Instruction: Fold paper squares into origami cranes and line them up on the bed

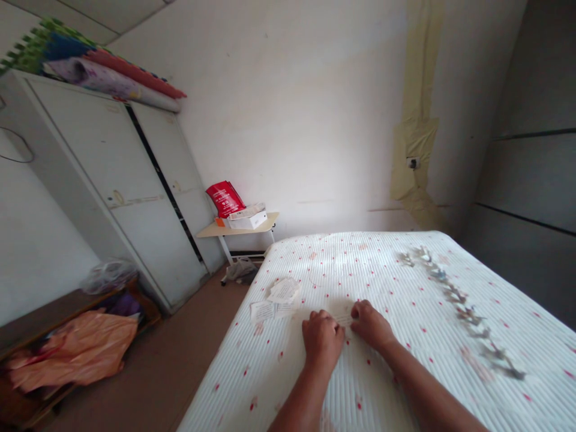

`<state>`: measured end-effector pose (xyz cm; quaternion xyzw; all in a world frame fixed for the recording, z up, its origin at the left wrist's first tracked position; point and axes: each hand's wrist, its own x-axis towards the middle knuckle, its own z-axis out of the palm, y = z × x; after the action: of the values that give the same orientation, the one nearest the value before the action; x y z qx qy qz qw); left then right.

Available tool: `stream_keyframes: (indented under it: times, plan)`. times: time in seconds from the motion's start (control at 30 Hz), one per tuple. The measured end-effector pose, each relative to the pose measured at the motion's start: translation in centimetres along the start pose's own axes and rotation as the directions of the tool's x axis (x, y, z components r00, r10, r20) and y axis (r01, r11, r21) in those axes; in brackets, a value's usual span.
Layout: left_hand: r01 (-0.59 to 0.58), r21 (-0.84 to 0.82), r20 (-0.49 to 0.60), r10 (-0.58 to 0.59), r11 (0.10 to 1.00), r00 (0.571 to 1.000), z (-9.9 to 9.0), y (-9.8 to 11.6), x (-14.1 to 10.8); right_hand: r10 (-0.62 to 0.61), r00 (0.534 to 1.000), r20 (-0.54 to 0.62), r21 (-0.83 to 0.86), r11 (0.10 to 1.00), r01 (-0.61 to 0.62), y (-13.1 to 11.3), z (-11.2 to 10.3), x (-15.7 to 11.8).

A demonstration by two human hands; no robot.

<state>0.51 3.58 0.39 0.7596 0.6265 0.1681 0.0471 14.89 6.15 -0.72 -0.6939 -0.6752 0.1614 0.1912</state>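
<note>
Between my hands, on the white quilted bed surface [315, 264], lies a small printed piece of paper [344, 318]. My left hand [322, 337] has its fingers curled down at the paper's left edge. Opposite it, my right hand [371, 324] pinches the right edge; its fingertips are partly hidden. Left of my hands is a loose pile of printed paper pieces [283, 293]. A row of small folded paper figures [465, 313], which look like cranes, runs along the right part of the bed. They are blurred in detail.
At the far left of the bed stands a small table [211, 230] with a red bag [225, 199] and a white box [248, 221]. A grey cabinet [117, 162] carries rolled mats [103, 72]. An orange plastic sheet [76, 348] lies at lower left.
</note>
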Motion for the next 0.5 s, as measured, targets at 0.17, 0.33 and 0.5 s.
stream_keyframes:
  times: [0.17,0.33,0.5]
  plan:
    - [0.145,0.018,-0.010,-0.145,0.989,0.989,0.63,0.58,1.03,-0.021,1.000,0.002,0.021,1.000,0.021,0.32,-0.05,0.14]
    - [0.203,-0.044,-0.048,-0.205,0.978,0.978,1.03,0.70,1.09,-0.023,1.000,0.014,0.033,0.999,0.022,0.32,-0.12,0.21]
    - [0.216,-0.057,-0.032,-0.218,0.975,0.975,0.66,0.67,0.95,-0.020,1.000,0.012,0.043,0.999,0.019,0.10,-0.28,0.06]
